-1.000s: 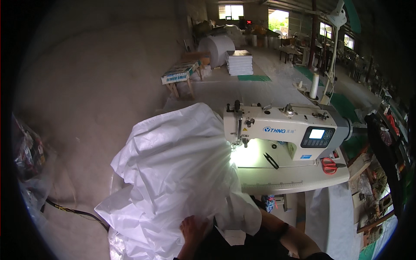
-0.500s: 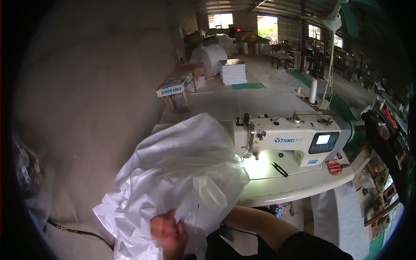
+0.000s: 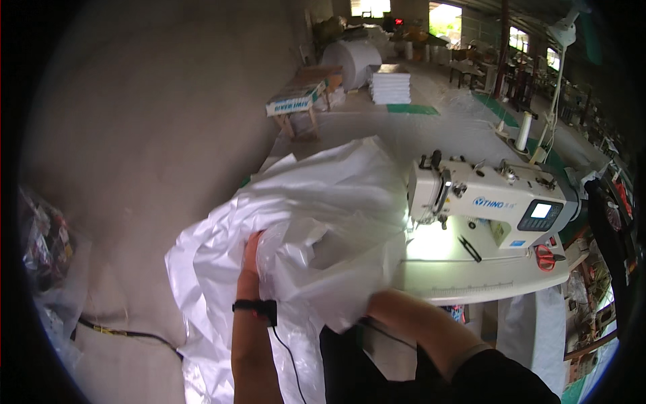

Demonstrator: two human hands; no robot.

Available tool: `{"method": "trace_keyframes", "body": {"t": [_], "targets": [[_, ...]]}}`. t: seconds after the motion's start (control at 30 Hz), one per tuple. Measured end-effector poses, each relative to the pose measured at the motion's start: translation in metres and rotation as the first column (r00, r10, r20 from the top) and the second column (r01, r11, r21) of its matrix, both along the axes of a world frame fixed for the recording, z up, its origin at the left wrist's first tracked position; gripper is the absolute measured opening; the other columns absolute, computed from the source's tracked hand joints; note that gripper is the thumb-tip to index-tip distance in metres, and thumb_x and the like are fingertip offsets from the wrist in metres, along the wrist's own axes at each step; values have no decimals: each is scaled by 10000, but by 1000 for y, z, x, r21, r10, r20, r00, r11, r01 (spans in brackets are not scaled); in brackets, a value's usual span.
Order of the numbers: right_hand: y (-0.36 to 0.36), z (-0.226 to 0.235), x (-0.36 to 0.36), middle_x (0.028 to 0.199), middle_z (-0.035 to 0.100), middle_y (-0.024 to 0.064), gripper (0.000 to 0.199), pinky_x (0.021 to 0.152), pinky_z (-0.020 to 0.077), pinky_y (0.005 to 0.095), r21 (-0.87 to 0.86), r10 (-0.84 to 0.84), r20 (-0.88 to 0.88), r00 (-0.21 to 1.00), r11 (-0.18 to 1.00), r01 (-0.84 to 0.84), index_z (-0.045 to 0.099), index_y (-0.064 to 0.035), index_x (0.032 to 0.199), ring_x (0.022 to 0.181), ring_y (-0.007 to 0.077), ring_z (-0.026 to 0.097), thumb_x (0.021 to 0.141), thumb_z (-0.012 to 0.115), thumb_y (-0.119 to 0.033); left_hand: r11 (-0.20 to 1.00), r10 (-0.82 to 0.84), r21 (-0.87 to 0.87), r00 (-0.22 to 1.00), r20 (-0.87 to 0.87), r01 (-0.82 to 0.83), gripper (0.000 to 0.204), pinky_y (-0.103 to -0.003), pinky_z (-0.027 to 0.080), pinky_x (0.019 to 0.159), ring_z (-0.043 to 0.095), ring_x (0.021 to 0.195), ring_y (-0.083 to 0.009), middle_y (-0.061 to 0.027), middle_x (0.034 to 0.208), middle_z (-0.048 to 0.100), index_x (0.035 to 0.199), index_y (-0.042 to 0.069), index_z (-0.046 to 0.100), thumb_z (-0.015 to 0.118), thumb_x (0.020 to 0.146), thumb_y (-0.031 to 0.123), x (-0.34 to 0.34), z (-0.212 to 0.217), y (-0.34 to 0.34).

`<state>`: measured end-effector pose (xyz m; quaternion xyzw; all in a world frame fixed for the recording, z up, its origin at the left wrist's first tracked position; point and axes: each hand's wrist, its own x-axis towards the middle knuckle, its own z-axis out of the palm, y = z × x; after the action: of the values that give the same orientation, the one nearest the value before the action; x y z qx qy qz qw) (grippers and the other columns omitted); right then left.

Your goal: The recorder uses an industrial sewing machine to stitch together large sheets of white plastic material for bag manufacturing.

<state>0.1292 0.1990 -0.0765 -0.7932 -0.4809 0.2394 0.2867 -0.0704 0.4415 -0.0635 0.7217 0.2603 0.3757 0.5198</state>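
Observation:
A big crumpled sheet of glossy white plastic film or woven fabric (image 3: 323, 195) spreads over the left end of the sewing table and hangs down toward me. Into its folds reaches my left hand (image 3: 252, 253), a black band on the wrist; the fingers are covered by the material. My right hand (image 3: 378, 304) is at the sheet's lower right edge, mostly hidden by it, so its fingers do not show. Just right of the sheet stands a white sewing machine (image 3: 484, 198), its lamp lit over the needle area.
Black thread snips (image 3: 470, 249) and red-handled scissors (image 3: 545, 257) lie on the machine table (image 3: 471, 286). Beyond are a wooden bench (image 3: 296, 101), a stack of white sheets (image 3: 390, 86) and a large white roll (image 3: 352, 63). A dark cable (image 3: 128, 332) runs along the floor at left.
My left hand has moved forward, away from me, into the folds of the sheet. The sheet has shifted and bunched differently. The whole view has swung left and down.

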Motion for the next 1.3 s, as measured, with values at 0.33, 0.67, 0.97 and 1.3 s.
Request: {"method": "trace_keyframes", "body": {"t": [0.33,0.67,0.97,1.3], "targets": [[-250,44,-28,1384,419,152,646,1027,378,401,73,99,-983,-156,983,167,303,-42,1397,1274,298,407,898,587,-337,696,480,716,777,-409,-53,338,-385,473,854,604,944,-339,-186,1049,622,1067,53,649,559,746,-2,-111,133,-180],[-245,59,-52,1034,600,107,409,774,495,342,33,-63,-902,428,977,212,556,50,1129,943,193,593,824,624,-215,682,335,714,801,-497,158,538,-444,375,1009,432,1240,-370,-197,1328,474,1322,16,433,585,868,262,55,146,-353],[-326,46,-8,1088,586,229,620,830,485,394,-206,-257,-394,883,960,187,483,90,1190,1000,336,594,781,679,-334,790,464,128,448,-764,-599,804,-471,471,856,558,1016,-456,-336,1160,506,1309,-74,372,668,766,439,-109,-25,-277],[-238,103,-49,961,601,165,315,659,512,338,539,230,-121,966,832,-131,543,18,1075,800,279,632,871,608,-214,398,618,863,786,-3,-310,251,-394,514,682,636,779,-321,-138,901,659,977,43,658,707,778,189,-83,80,-297]]}}
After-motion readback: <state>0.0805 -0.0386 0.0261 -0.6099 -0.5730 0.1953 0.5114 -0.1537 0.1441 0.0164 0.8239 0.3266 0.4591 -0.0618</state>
